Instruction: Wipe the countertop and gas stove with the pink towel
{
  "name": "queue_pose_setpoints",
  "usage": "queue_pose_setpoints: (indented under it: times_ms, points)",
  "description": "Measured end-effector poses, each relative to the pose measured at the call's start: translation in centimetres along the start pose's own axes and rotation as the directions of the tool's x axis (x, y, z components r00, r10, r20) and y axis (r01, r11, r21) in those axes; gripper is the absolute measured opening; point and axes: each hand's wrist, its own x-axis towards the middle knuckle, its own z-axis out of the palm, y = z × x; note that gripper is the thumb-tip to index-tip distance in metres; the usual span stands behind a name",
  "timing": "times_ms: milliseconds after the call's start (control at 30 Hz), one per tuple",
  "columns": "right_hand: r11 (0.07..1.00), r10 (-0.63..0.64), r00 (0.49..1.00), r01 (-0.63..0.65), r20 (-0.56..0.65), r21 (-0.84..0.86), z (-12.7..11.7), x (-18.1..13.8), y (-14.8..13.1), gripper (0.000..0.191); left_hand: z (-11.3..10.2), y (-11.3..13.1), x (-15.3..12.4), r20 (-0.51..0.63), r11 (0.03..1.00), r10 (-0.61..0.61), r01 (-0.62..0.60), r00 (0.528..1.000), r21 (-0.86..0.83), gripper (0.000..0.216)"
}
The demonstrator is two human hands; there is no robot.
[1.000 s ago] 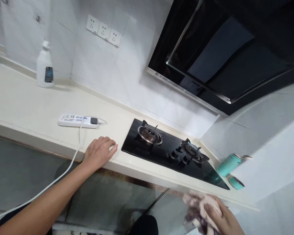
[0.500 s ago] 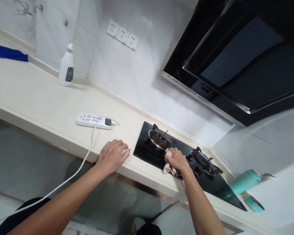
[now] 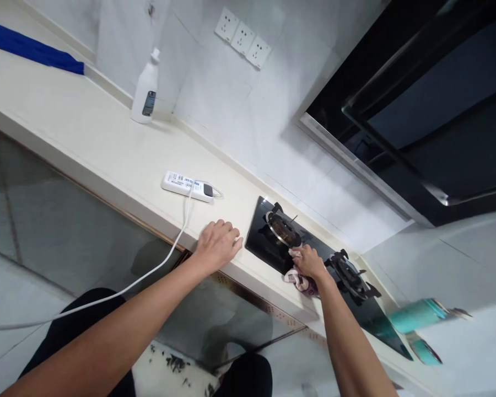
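Observation:
My right hand (image 3: 309, 261) is closed on a crumpled pinkish-white cloth (image 3: 298, 279). It presses the cloth to the black glass gas hob (image 3: 264, 246), near the front edge between the two burners. The left burner (image 3: 284, 228) is just beyond my fingertips; the right burner (image 3: 350, 274) has a dark pan support and sits beside my wrist. My left hand (image 3: 218, 242) leans on the pale countertop (image 3: 107, 143) left of the hob, fingers bent and apart, holding nothing that I can see.
A white power strip (image 3: 187, 186) lies left of my left hand, its cable (image 3: 149, 273) hanging over the counter's edge. Farther left are a white bottle (image 3: 145, 91) and a blue cloth (image 3: 33, 49). Teal containers (image 3: 419, 315) stand right of the hob. A black range hood (image 3: 397, 110) overhangs.
The view has shifted, so the counter items appear farther right. My right hand still holds the cloth, its index finger now stretched more forward. My left hand stays on the counter.

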Motion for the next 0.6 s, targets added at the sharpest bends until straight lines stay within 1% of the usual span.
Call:
queue_pose_setpoints:
  times_ms: [100,200,267,333,400,467,500,533,567,600]
  points:
    - [0.998,-0.049,0.998,0.05,-0.028,0.038,-0.2,-0.4,-1.4,0.044,0.0,0.0,0.0,0.003,1.0,-0.005,0.005,1.0,0.01,0.029]
    - [0.984,-0.14,0.988,0.146,-0.063,0.098,-0.5,-1.1,-3.2,0.043,0.0,0.0,0.0,0.007,1.0,-0.022,0.022,1.0,0.011,0.028]
    - [0.964,-0.218,0.972,0.228,-0.084,0.137,-0.5,-2.1,-4.5,0.042,0.0,-0.1,0.0,0.006,1.0,-0.026,0.026,1.0,0.013,0.028]
    - [0.922,-0.301,0.943,0.326,-0.143,0.21,-0.4,-3.4,-5.6,0.041,-0.1,-0.2,0.0,0.002,1.0,-0.02,0.02,1.0,0.016,0.028]
    - [0.835,-0.374,0.895,0.439,-0.244,0.331,-0.2,-5.3,-6.3,0.036,-0.1,-0.3,0.0,0.005,1.0,-0.01,0.01,1.0,0.018,0.028]
    - [0.687,-0.43,0.836,0.549,-0.343,0.477,0.2,-7.5,-6.5,0.029,-0.2,-0.4,-0.1,0.013,1.0,-0.01,0.01,1.0,0.014,0.029]
    - [0.603,-0.445,0.817,0.577,-0.367,0.551,0.4,-8.6,-6.3,0.027,-0.3,-0.4,-0.1,0.016,1.0,-0.012,0.012,1.0,0.009,0.029]
    - [0.522,-0.447,0.81,0.58,-0.379,0.625,0.6,-9.6,-6.0,0.025,-0.4,-0.5,-0.1,0.015,1.0,-0.015,0.015,1.0,0.005,0.029]
    - [0.448,-0.429,0.819,0.56,-0.382,0.697,0.8,-10.6,-5.5,0.024,-0.4,-0.5,-0.1,0.012,1.0,-0.019,0.019,1.0,0.002,0.029]
    - [0.38,-0.385,0.842,0.517,-0.377,0.767,1.0,-11.4,-4.9,0.023,-0.4,-0.5,-0.1,0.008,1.0,-0.021,0.021,1.0,0.0,0.03]
